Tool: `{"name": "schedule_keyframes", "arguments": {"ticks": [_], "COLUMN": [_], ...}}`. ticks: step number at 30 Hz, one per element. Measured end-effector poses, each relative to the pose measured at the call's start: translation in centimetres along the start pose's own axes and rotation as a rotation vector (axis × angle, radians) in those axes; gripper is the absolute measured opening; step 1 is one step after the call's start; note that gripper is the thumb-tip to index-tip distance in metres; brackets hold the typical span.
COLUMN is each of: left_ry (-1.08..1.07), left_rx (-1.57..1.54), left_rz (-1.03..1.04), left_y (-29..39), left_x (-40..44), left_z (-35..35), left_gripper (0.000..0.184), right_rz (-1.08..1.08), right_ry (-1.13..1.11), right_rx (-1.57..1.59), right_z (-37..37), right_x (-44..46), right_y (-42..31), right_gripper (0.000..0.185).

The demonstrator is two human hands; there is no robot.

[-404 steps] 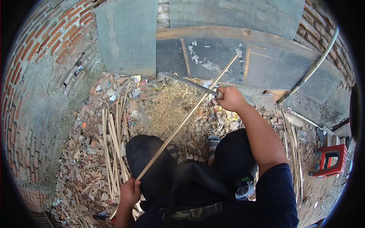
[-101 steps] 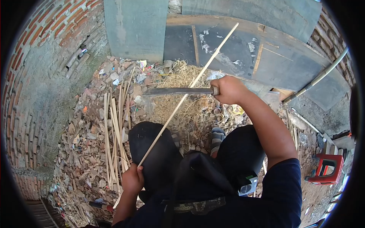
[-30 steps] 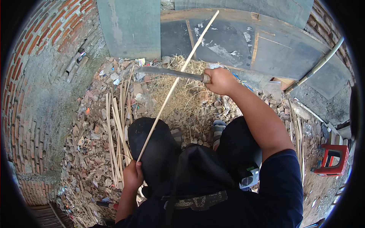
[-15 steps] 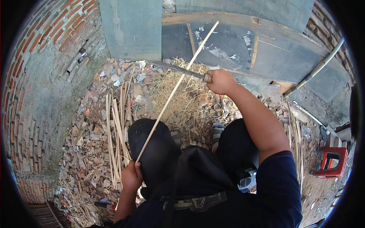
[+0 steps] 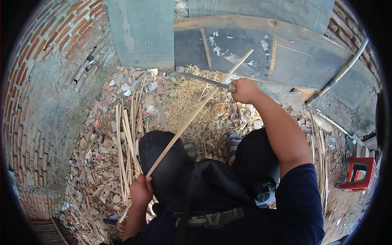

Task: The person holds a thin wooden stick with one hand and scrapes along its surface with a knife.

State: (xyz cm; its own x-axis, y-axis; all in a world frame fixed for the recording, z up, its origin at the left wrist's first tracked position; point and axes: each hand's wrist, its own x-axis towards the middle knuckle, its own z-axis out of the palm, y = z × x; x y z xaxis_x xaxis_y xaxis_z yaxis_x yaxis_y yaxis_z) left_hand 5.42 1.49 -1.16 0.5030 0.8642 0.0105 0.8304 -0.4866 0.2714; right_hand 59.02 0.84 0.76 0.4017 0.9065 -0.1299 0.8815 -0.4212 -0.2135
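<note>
My left hand point(image 5: 141, 191) is closed around the lower end of a long pale bamboo strip point(image 5: 178, 134). The strip slants up and away to the right, passing over my dark-clad left knee. In my right hand point(image 5: 245, 90) is the handle of a long-bladed knife point(image 5: 201, 78), its blade pointing left. The blade crosses the strip near the upper part; I cannot tell exactly how the edge meets it. Below the crossing lies a heap of thin curly shavings point(image 5: 192, 96) on the ground.
Several split strips point(image 5: 127, 139) lie left of my knee, and more strips point(image 5: 321, 153) lie at the right. Rubble and litter cover the ground. A red stool point(image 5: 359, 174) stands far right, a brick wall point(image 5: 41, 98) rises left, and grey panels point(image 5: 141, 34) stand ahead.
The strip's far end has swung right and lower, and its wider face shows now. My right hand with the knife has moved slightly right and down. My left hand stays near the same place.
</note>
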Motion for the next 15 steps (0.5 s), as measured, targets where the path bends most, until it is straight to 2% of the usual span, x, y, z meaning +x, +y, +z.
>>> {"name": "schedule_keyframes", "arguments": {"ticks": [4,10,13,15], "left_ry": [-0.09,-0.045,-0.051,-0.056], "left_rx": [-0.012,-0.129,-0.143,-0.135], "left_rz": [0.017,0.067,0.068,0.057], "left_y": [-0.2,-1.5,-1.5,-1.4], "left_x": [0.5,0.8,0.8,0.8], "left_z": [-1.2,0.8,0.8,0.7], "left_gripper": [0.03,0.03,0.03,0.03], "right_rz": [-0.106,-0.126,-0.132,-0.179], "right_ry": [-0.141,0.124,0.142,0.04], "right_rx": [-0.112,0.092,0.068,-0.015], "right_z": [-2.4,-3.1,-3.0,-3.5], "right_x": [-3.1,-3.6,-3.6,-4.1], "right_y": [-4.0,-3.2,-3.7,-4.9], "right_gripper": [0.028,0.027,0.026,0.025]}}
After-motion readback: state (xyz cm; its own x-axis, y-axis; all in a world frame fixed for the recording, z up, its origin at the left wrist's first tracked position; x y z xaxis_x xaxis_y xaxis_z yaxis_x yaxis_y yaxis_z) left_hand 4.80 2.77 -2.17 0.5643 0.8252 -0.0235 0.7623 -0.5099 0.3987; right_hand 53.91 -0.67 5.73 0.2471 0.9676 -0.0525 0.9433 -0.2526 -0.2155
